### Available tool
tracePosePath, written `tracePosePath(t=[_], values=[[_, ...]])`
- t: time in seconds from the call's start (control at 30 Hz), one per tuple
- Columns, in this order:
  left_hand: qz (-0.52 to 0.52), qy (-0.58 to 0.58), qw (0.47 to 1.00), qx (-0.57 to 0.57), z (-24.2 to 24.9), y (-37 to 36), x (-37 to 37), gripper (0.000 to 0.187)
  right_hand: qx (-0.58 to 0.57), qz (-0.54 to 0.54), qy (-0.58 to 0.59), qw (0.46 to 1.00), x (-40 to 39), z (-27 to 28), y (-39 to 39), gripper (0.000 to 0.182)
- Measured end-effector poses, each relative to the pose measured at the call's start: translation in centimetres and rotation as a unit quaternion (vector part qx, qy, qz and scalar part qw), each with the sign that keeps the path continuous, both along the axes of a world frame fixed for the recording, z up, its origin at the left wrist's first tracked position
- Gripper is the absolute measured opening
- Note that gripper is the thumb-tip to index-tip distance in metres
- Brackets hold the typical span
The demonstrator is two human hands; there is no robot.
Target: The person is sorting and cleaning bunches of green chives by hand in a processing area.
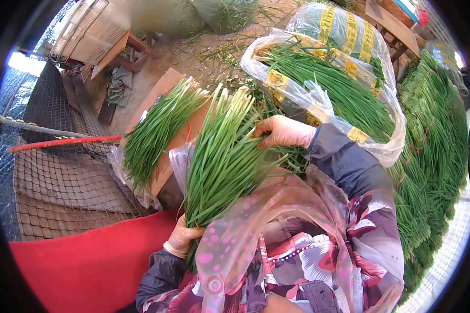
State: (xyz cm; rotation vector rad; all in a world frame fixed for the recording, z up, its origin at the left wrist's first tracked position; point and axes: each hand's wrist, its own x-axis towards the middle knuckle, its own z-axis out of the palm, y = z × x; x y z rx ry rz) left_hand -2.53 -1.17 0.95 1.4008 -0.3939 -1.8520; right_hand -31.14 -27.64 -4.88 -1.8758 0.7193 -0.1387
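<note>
A large bunch of garlic chives (pixel 222 156) lies across my lap, pale stem ends pointing away from me. My left hand (pixel 185 236) is closed around the green leaf ends at its near left side. At the bunch's right edge, my right hand (pixel 284 131) has its fingers curled in against the leaves, pinching some of them. Both hands wear thin, pale gloves. Just left of the held bunch, a smaller bunch of garlic chives (pixel 164 122) rests on a brown board (pixel 194 121). A clear apron with pink dots (pixel 230 232) covers my front.
At upper right, an open plastic bag (pixel 397 133) with yellow tape holds more chives (pixel 334 94). Tied bundles (pixel 428 167) are piled high along the right. A plastic crate (pixel 91 31), a red pole (pixel 62 143), netting (pixel 68 182) and red cloth (pixel 89 266) occupy the left.
</note>
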Motion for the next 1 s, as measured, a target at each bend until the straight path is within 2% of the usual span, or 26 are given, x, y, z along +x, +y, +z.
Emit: tracePosePath(t=[0.03,0.1,0.17,0.23,0.3,0.33,0.37,0.4,0.43,0.47,0.5,0.53,0.57,0.6,0.63,0.7,0.73,0.77,0.83,0.87,0.93,0.97,1.0], values=[[0.002,0.001,1.000,0.000,0.0,0.2,0.2,0.059,0.000,0.002,0.001,1.000,0.0,0.5,0.1,0.033],[-0.007,0.017,1.000,0.005,-0.2,0.5,0.4,0.058,0.125,-0.071,-0.006,0.990,0.0,1.3,0.2,0.030],[-0.002,0.022,1.000,0.010,0.0,0.9,0.3,0.059,0.131,-0.159,-0.138,0.969,0.1,-0.7,-0.4,0.019],[0.002,0.025,1.000,0.016,0.2,1.2,0.3,0.059,0.251,-0.257,-0.097,0.928,-0.4,-2.6,-1.6,0.019],[0.004,0.007,1.000,-0.010,0.4,1.5,0.2,0.061,0.083,-0.318,0.102,0.939,-1.8,-4.7,-3.4,0.022],[0.009,0.007,1.000,-0.014,-0.1,1.8,0.3,0.061,0.080,-0.313,0.101,0.941,-2.9,-7.1,-3.6,0.022],[0.012,-0.036,0.998,-0.056,-0.8,2.1,0.6,0.062,-0.073,-0.215,0.237,0.945,-4.1,-9.9,-3.7,0.035],[0.013,-0.080,0.992,-0.099,-1.2,2.1,1.0,0.064,-0.224,-0.110,0.360,0.899,-4.3,-11.3,-3.7,0.054],[0.019,-0.078,0.992,-0.100,-1.1,2.0,0.8,0.064,-0.130,-0.054,0.385,0.912,-2.7,-5.5,-2.2,0.063],[0.028,-0.089,0.991,-0.098,-0.9,1.5,0.5,0.064,-0.203,-0.153,0.130,0.959,-3.0,-7.0,-2.5,0.058],[0.032,-0.099,0.991,-0.088,-0.4,1.4,0.4,0.064,-0.130,-0.257,-0.029,0.957,-1.0,-4.5,-2.5,0.045],[0.030,-0.123,0.988,-0.087,-0.3,1.0,0.2,0.062,-0.005,-0.351,-0.257,0.900,1.4,-2.1,-2.5,0.028],[0.031,-0.121,0.988,-0.087,-0.9,1.1,0.2,0.062,-0.177,-0.305,-0.258,0.899,2.2,1.9,-2.0,0.023],[0.030,-0.132,0.986,-0.100,-2.0,1.3,0.4,0.062,-0.343,-0.252,-0.252,0.869,2.9,4.8,-1.6,0.017],[0.028,-0.144,0.983,-0.114,-2.8,1.4,0.7,0.062,-0.380,-0.155,-0.257,0.875,4.3,5.2,-1.8,0.010],[0.022,-0.156,0.978,-0.136,-3.4,1.6,1.0,0.062,-0.470,-0.055,0.016,0.881,5.4,3.5,-0.4,0.020],[0.024,-0.166,0.973,-0.158,-3.7,1.6,0.9,0.063,-0.451,-0.044,0.079,0.888,5.3,2.9,0.1,0.028],[0.029,-0.162,0.974,-0.156,-3.8,1.8,0.8,0.063,-0.351,-0.052,0.083,0.931,5.0,2.9,0.6,0.028],[0.023,-0.150,0.977,-0.151,-4.0,1.9,0.7,0.065,-0.276,-0.054,0.073,0.957,4.8,2.3,0.6,0.032],[0.021,-0.149,0.978,-0.148,-4.2,2.0,0.7,0.065,-0.273,-0.055,0.075,0.958,4.8,1.3,0.6,0.032],[0.025,-0.150,0.977,-0.150,-4.3,1.9,0.5,0.067,-0.516,-0.099,0.055,0.849,4.9,0.0,0.1,0.040],[0.025,-0.149,0.977,-0.151,-4.2,1.8,0.5,0.067,-0.517,-0.100,0.056,0.849,4.6,-0.2,-0.4,0.040],[0.032,-0.133,0.980,-0.144,-3.9,1.8,0.4,0.068,-0.407,0.004,0.109,0.907,4.5,0.5,-0.8,0.046]])
